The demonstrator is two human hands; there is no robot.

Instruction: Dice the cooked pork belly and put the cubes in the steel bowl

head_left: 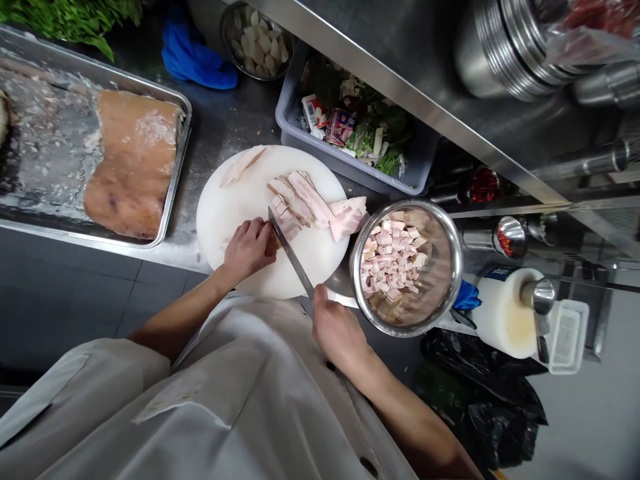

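My left hand (249, 250) rests on the round white cutting board (223, 210), its fingers curled and pressing down on a piece of pork belly that they mostly hide. In my right hand (340, 330) is the handle of a kitchen knife (296, 261). Its blade slants across the board, the tip close beside my left fingertips and the cut meat. Pale pork belly strips (305, 197) lie just beyond the blade, with another pork piece (349, 217) at the board's right edge. A thin slice (243, 167) sits at the far left.
Right of the board stands a steel bowl (456, 257) with diced pork (393, 257). Behind is a grey bin (350, 163) of scraps, beside a bowl of peeled cloves (257, 43). A metal tray (173, 193) holds a large pork slab (133, 163). A steel shelf edge (425, 93) overhangs the right.
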